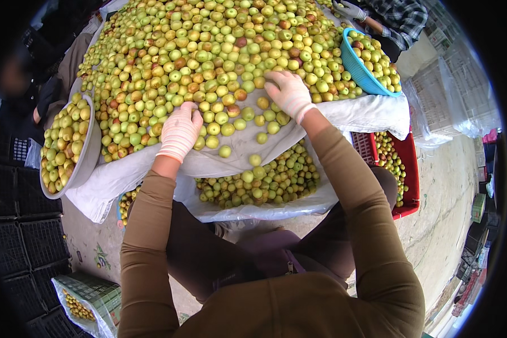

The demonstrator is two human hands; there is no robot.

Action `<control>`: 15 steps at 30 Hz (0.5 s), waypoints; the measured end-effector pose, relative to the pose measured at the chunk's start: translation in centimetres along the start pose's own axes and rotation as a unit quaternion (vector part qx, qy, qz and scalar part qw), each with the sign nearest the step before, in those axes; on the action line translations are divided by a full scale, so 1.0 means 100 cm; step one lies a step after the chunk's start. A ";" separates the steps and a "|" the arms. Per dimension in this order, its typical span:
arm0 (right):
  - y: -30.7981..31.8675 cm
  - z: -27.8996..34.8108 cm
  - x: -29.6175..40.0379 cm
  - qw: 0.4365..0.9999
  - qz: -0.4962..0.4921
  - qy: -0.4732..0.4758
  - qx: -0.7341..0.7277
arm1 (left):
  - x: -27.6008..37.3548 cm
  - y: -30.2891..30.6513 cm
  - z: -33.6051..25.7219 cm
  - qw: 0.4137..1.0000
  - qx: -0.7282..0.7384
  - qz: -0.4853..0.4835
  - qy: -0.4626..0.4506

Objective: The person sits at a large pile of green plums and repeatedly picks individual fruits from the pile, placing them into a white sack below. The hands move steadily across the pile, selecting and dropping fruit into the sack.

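Note:
A broad heap of green-yellow jujubes (pixel 186 55), some blotched brown, covers the cloth-lined table (pixel 245 157) before me. My left hand (pixel 179 129), in a pale glove with a striped cuff, rests at the heap's near edge, fingertips against fruit. Farther forward and right, my right hand (pixel 290 94), gloved alike, bends its fingers over jujubes. Both palms face down, so what lies under them is hidden. Loose fruit is scattered on the cloth between the hands. Below the table edge, a plastic-lined container (pixel 257 181) holds many jujubes between my knees. One jujube (pixel 254 159) appears at the cloth's edge.
A grey basin (pixel 94 139) of fruit tilts at the left corner; a blue basket (pixel 347 59) of fruit leans at the right. Beneath is a red crate (pixel 410 181). Black crates (pixel 42 241) stack at left. A co-worker's gloved hand (pixel 350 10) touches the far heap; another person sits left.

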State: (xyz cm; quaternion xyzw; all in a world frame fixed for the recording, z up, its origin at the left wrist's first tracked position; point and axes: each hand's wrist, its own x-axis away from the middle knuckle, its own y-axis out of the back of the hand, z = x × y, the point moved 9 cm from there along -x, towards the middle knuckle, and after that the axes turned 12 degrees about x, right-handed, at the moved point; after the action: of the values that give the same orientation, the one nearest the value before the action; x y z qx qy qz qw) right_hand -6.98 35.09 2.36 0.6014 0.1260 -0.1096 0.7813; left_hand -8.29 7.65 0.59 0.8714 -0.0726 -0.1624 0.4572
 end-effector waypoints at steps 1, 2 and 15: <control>-0.007 -0.003 -0.011 0.999 0.021 -0.032 0.022 | -0.002 0.003 -0.002 0.999 -0.011 -0.030 0.008; -0.021 -0.003 -0.019 0.995 0.080 -0.052 0.011 | -0.005 -0.001 -0.004 0.999 -0.014 -0.028 0.024; -0.038 0.107 0.020 0.965 0.175 0.182 0.068 | -0.010 -0.026 0.023 0.973 0.194 0.047 0.112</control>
State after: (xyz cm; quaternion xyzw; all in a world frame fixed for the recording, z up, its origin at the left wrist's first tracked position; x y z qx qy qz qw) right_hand -5.62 23.74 0.89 0.6754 0.1513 0.1321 0.7095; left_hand -10.12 7.62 -2.59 0.9519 -0.0918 -0.0255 0.2913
